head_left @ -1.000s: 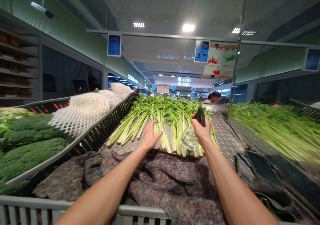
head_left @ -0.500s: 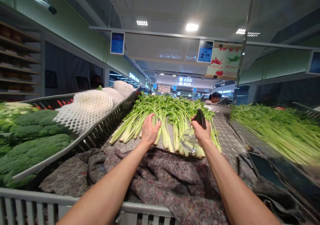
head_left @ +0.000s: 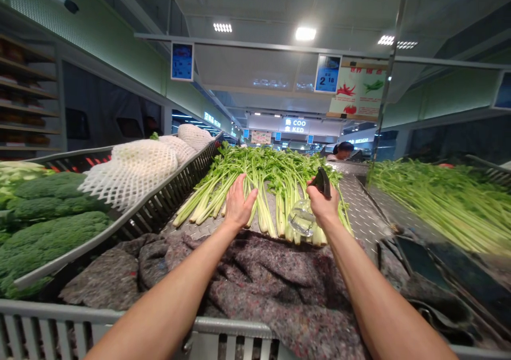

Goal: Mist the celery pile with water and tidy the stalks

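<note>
Celery stalks lie in a spread layer on a patterned metal shelf, leaves toward the back and cut ends toward me. My left hand is over the left-middle stalks, fingers stretched out and thumb apart, holding nothing; whether it touches them I cannot tell. In my right hand is a spray bottle with a clear body and a black trigger head, its fingers wrapped round the neck. The bottle hangs tilted over the stalks on the right. A grey-purple felt blanket lies bunched below the cut ends.
On the left, broccoli and produce in white foam nets sit beside a black crate wall. A mirror panel stands at right. Crate rims run along the front. A person is in the background.
The view has shifted slightly, with ceiling and signs a little higher in the picture. Both hands keep nearly the same places over the celery, and the spray bottle stays in my right hand.
</note>
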The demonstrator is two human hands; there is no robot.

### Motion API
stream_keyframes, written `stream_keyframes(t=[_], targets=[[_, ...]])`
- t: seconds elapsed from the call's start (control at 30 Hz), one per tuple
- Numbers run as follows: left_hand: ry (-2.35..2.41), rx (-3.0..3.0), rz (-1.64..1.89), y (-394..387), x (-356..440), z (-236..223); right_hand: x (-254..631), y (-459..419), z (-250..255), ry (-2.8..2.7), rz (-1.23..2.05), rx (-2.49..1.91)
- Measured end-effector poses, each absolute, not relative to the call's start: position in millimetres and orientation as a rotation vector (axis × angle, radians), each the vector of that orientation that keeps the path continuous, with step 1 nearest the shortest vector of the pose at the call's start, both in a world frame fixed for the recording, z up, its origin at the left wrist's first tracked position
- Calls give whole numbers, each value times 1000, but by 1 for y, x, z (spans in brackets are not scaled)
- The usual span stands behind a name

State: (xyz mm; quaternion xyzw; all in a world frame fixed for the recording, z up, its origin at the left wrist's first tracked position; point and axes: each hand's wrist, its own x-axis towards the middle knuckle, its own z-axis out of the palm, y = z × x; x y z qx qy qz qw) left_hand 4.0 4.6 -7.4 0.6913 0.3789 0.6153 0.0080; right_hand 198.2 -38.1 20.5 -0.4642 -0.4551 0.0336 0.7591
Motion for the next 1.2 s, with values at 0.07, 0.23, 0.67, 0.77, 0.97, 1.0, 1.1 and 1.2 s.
stream_keyframes(t=[0.07, 0.23, 0.67, 0.77, 0.97, 1.0, 1.1, 1.2], targets=[[1196, 2158, 1925, 5, 4, -7, 199, -39, 21, -967, 60, -1010], [1180, 2142, 1945, 6, 3, -7, 201, -41, 22, -901, 31, -1063], [1185, 2129, 1977, 5, 2, -4, 200, -41, 21, -934, 44, -1117], [1201, 2145, 1967, 5, 3, -4, 198, -42, 22, -935, 61, -1112], [1194, 2165, 1981, 6, 2, -5, 200, -39, 21, -898, 42, -1107], [1195, 2168, 1982, 7, 2, -5, 201, -39, 20, -901, 27, -1112], [1204, 2174, 1984, 8, 2, -5, 203, -38, 19, -896, 20, -1130], [1218, 2180, 1964, 11, 1, -6, 207, -38, 23, -858, 56, -1162]])
